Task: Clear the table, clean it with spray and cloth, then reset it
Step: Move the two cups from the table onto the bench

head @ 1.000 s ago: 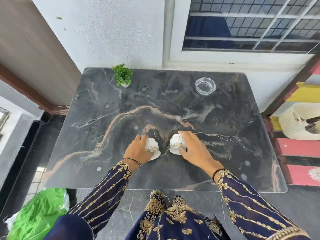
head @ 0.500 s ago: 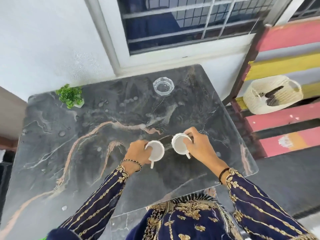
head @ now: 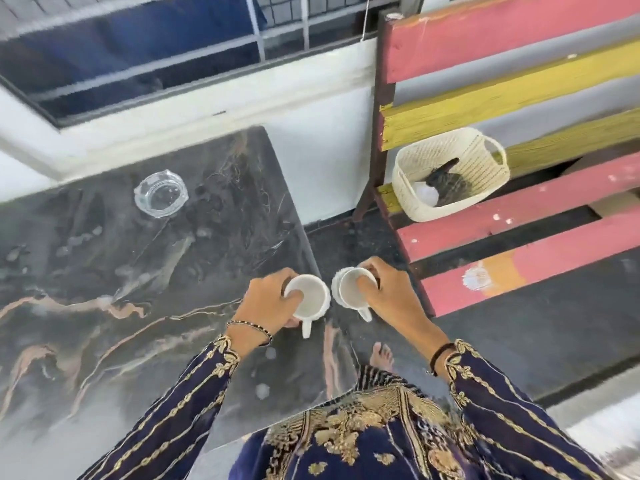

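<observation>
My left hand (head: 268,301) holds a white cup (head: 310,301) by its rim, above the right edge of the dark marble table (head: 104,289). My right hand (head: 391,299) holds a second white cup (head: 351,291) just past that edge, over the floor. Both cups are upright with their handles pointing toward me, and they nearly touch. A clear glass ashtray (head: 161,192) stands on the table at the back.
A cream woven basket (head: 450,174) with a dark object and something white inside sits on a pink and yellow slatted bench (head: 519,237) to the right. A barred window and white wall lie behind the table. My bare foot (head: 381,355) is on the dark floor.
Both hands lifted the cups off the table's middle and carried them right, to the table's right edge. The view swung right; the small plant has left the frame.
</observation>
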A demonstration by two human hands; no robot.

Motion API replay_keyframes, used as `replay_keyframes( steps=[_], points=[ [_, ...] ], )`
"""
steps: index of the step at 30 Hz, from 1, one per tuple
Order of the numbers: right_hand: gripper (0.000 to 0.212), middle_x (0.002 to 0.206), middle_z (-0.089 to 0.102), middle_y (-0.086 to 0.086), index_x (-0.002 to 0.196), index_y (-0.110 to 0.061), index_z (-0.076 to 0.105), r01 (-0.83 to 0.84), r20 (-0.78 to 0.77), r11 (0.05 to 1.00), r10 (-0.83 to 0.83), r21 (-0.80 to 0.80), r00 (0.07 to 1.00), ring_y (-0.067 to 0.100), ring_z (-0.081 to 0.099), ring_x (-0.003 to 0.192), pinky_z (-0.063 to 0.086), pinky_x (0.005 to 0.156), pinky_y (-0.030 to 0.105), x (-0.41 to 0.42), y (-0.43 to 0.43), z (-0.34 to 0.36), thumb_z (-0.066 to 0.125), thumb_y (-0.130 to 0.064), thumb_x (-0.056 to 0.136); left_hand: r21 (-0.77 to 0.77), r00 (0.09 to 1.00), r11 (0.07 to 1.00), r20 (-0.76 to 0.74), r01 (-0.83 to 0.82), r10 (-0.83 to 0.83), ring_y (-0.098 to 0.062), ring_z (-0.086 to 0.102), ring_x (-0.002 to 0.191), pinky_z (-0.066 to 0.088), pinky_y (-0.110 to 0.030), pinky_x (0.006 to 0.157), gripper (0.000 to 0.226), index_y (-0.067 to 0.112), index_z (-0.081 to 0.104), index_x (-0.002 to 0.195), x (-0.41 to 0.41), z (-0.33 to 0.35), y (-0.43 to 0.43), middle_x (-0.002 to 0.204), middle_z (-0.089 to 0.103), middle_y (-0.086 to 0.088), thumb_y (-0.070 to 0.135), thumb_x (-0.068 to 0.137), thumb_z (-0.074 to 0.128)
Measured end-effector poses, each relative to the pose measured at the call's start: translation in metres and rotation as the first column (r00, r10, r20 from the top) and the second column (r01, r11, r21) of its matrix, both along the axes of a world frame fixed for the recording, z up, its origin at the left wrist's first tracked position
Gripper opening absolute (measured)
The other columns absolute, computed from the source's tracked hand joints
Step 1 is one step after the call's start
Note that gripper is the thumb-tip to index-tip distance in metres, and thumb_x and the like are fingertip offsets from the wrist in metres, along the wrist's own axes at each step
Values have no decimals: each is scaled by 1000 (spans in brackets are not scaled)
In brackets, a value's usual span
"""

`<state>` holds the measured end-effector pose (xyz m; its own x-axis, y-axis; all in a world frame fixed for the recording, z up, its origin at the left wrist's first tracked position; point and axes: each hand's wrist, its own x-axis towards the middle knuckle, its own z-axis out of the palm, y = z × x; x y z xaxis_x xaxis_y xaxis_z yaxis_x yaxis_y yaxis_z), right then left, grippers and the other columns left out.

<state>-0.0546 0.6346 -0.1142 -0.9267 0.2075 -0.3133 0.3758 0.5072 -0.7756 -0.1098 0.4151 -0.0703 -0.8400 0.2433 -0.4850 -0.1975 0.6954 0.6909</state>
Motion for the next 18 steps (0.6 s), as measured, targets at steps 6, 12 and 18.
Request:
replay_keyframes(
  steps=[6, 12, 18],
  points=[
    [9, 82, 64, -14, 101, -22, 60, 121, 101, 992, -125, 44, 987, -1, 59, 72, 44, 56, 8, 17, 132, -47, 64, -18, 95, 4, 990, 992, 56, 129, -129, -24, 69, 85, 62, -41, 57, 17, 11, 66, 101, -8, -46, 145, 100, 67, -9, 9, 86, 58],
    [10, 90, 70, 5, 101, -12, 66, 164, 198, 977, -189, 139, 962, 15, 60, 71, 40, 60, 16, 31, 225, -109, 64, -17, 92, -99, 934, 931, 93, 352, -344, -32, 65, 102, 53, -40, 88, 27, 8, 67, 110, -6, -120, 256, 109, 71, -15, 11, 84, 60],
    [26, 108, 68, 28, 115, 7, 63, 137, 360, 958, -223, 251, 906, 41, 63, 103, 44, 87, 40, 34, 290, -172, 62, -6, 93, -118, 934, 939, 196, 324, -298, -32, 64, 109, 50, -39, 95, 35, 9, 68, 118, 0, -191, 331, 115, 70, -16, 12, 83, 64]
  ],
)
